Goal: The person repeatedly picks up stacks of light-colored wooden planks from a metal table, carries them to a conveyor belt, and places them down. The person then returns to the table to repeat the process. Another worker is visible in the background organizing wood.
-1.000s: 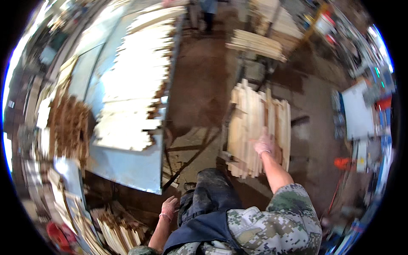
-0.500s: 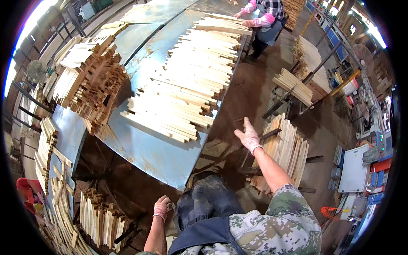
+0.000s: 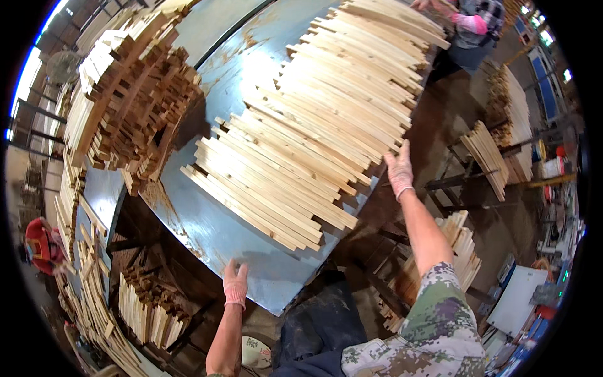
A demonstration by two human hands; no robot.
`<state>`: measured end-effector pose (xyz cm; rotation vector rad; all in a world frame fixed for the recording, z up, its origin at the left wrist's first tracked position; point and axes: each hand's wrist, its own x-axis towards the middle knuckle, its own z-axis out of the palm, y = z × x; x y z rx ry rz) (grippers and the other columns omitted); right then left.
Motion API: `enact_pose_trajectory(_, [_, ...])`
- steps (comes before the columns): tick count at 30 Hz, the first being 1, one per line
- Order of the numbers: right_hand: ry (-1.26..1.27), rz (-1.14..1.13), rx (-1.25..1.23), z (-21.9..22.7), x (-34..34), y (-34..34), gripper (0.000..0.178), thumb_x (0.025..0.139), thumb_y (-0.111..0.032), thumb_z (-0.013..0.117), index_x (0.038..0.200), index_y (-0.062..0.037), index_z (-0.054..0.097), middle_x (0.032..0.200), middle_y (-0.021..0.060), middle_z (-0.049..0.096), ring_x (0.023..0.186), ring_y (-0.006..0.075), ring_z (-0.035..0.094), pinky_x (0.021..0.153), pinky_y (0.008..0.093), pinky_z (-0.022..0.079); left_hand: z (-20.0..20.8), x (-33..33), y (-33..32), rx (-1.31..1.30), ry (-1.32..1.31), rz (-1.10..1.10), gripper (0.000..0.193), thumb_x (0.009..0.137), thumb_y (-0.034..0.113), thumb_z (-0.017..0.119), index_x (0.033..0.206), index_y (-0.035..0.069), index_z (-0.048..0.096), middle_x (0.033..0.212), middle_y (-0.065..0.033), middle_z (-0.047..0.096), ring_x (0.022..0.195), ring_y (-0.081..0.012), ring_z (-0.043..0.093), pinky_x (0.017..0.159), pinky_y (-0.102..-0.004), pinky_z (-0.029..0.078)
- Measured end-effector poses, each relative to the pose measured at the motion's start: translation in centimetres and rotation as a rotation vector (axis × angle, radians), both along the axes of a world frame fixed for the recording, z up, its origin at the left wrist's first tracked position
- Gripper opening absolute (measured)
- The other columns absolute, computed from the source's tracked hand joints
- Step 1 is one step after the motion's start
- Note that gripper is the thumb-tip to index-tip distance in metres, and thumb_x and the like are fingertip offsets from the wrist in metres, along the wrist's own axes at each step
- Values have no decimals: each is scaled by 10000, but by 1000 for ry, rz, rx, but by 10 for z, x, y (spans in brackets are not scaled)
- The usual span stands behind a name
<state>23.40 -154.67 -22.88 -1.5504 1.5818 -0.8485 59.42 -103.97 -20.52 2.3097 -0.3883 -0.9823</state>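
A wide layer of pale wooden strips (image 3: pixel 314 119) lies side by side on the blue-grey metal table (image 3: pixel 273 279). My right hand (image 3: pixel 399 173), in a pale glove, reaches to the right-hand ends of the strips. Its fingers are stretched out, at or just beside the strip ends; contact is hard to make out. My left hand (image 3: pixel 235 287), gloved too, is over the table's near edge, below the nearest strips. Its fingers are spread and nothing is in them.
A tall stack of wooden pieces (image 3: pixel 135 103) stands on the table's left. Below it, more strips (image 3: pixel 147 308) sit on a rack. Right of me is another stack of strips (image 3: pixel 461 248). A co-worker's pink sleeve (image 3: pixel 471 24) shows at the far end.
My right hand has moved from over the floor to the strips' right-hand ends. My left hand has risen to the table edge and its fingers have opened. The table appears closer.
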Motion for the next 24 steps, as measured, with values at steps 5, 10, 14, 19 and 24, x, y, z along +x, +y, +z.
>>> enact_pose_trajectory(5, [-50, -189, -47, -37, 5, -27, 754, 1040, -250, 649, 1674, 29, 348, 1306, 85, 672, 1172, 189, 620, 1095, 306, 459, -48, 21, -62, 104, -408, -185, 744, 1072, 499, 575, 1610, -4, 467, 1653, -305, 440, 1541, -512, 375, 1284, -537, 290])
enact_pose_trajectory(10, [-236, -102, 151, 11, 2, 32, 690, 1064, -270, 667, 1633, 40, 428, 1521, 127, 601, 1342, 210, 577, 1159, 330, 444, -66, 35, -99, 109, -459, -117, 732, 1111, 502, 476, 1641, 2, 410, 1703, -305, 359, 1575, -522, 302, 1304, -585, 213])
enact_pose_trajectory(14, [-114, 207, 424, 11, -19, 101, 516, 1085, -170, 643, 1535, 67, 556, 1470, 161, 660, 1353, 239, 618, 1173, 356, 466, -86, 69, -77, 90, -510, -35, 703, 1117, 492, 454, 1627, 9, 431, 1699, -304, 367, 1569, -525, 307, 1307, -587, 195])
enact_pose_trajectory(19, [146, 510, 194, 5, 41, 30, 442, 1059, -175, 674, 1437, 52, 648, 1357, 247, 719, 1264, 289, 695, 1102, 392, 531, -70, 99, -51, 194, -523, -173, 738, 1116, 543, 439, 1681, 72, 380, 1741, -285, 296, 1607, -522, 233, 1316, -599, 143])
enact_pose_trajectory(24, [-280, 335, 90, -35, 159, -37, 689, 1098, -226, 635, 1672, 33, 355, 1627, 194, 523, 1481, 282, 518, 1250, 371, 383, -80, 111, -71, 211, -533, -84, 796, 1122, 596, 417, 1714, 76, 304, 1778, -290, 198, 1649, -508, 114, 1329, -603, 36])
